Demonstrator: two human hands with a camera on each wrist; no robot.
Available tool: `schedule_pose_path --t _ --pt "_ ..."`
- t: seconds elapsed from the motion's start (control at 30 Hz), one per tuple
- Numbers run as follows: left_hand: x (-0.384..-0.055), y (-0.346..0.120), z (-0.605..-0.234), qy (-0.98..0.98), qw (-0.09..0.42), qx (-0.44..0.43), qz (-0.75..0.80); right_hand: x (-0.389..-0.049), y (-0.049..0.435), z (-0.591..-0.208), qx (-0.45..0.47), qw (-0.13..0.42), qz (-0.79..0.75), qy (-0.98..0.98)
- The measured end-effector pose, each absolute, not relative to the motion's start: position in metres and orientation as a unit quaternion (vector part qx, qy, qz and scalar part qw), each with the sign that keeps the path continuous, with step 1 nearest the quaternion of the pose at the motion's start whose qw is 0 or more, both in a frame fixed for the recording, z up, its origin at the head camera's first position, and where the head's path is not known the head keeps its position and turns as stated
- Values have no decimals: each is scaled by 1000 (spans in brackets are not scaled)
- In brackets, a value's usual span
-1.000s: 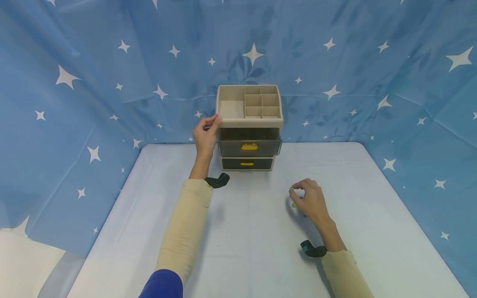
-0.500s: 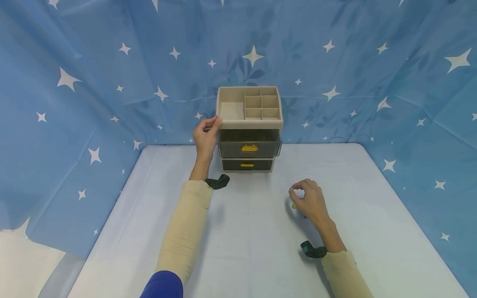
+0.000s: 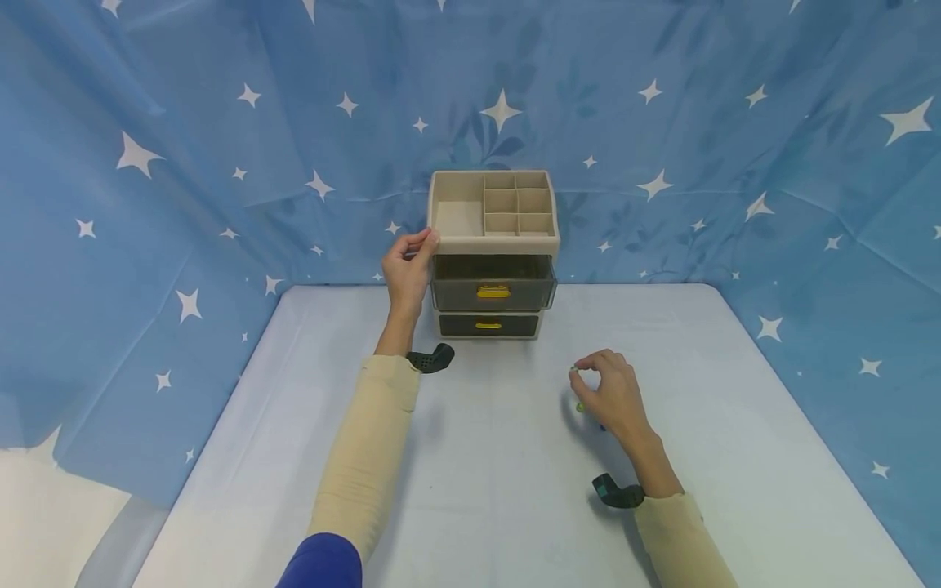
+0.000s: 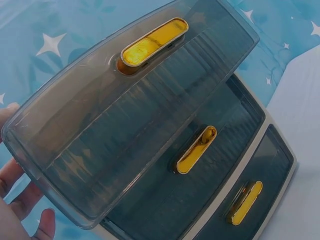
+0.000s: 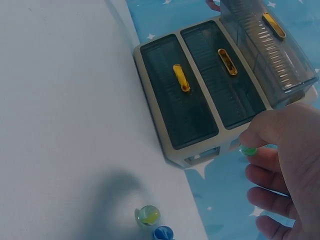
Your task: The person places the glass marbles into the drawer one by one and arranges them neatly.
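A beige desktop organizer point(image 3: 500, 245) stands at the back of the table, its clear top drawer point(image 4: 100, 130) pulled out. The middle drawer point(image 4: 165, 195) and bottom drawer point(image 4: 245, 185) are pushed in. My left hand point(image 3: 407, 273) grips the organizer's upper left front corner, thumb on the front rim. Over the table to the right, my right hand point(image 3: 613, 392) pinches a green glass marble point(image 5: 247, 150) between thumb and index finger, the other fingers loosely bent. Beneath that hand, a yellow-green marble point(image 5: 149, 215) and a blue marble point(image 5: 163, 233) lie on the table.
Open compartments point(image 3: 518, 200) divide the organizer's top. White cloth point(image 3: 485, 474) covers the table. A blue curtain with white stars point(image 3: 662, 131) hangs behind and along both sides. A dark wrist camera point(image 3: 617, 492) sits on each forearm.
My right hand has risen very slightly toward the organizer with the marble. My left hand and the pulled-out drawer stay as they were.
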State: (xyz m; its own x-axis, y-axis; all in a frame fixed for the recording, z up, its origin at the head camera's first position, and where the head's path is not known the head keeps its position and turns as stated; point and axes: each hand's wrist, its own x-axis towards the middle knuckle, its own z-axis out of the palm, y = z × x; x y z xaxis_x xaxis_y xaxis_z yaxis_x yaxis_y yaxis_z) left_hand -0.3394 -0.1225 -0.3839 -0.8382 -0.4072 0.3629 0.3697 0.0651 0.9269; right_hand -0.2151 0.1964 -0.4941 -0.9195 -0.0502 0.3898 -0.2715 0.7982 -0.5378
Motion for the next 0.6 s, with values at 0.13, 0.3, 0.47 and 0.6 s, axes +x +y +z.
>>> schedule_pose_path --t 0.13,0.3,0.47,0.6 --pt "-338 -123 -384 -671 290 7 -682 -215 195 -490 94 193 306 -928" --pt "-338 -122 -385 -674 290 12 -679 -216 193 -488 103 203 308 -924" --pt "-338 -121 -384 -675 286 19 -680 -217 191 -485 106 217 307 -921" --pt "-332 -119 -377 -674 282 17 -682 -217 189 -480 111 222 318 -915"
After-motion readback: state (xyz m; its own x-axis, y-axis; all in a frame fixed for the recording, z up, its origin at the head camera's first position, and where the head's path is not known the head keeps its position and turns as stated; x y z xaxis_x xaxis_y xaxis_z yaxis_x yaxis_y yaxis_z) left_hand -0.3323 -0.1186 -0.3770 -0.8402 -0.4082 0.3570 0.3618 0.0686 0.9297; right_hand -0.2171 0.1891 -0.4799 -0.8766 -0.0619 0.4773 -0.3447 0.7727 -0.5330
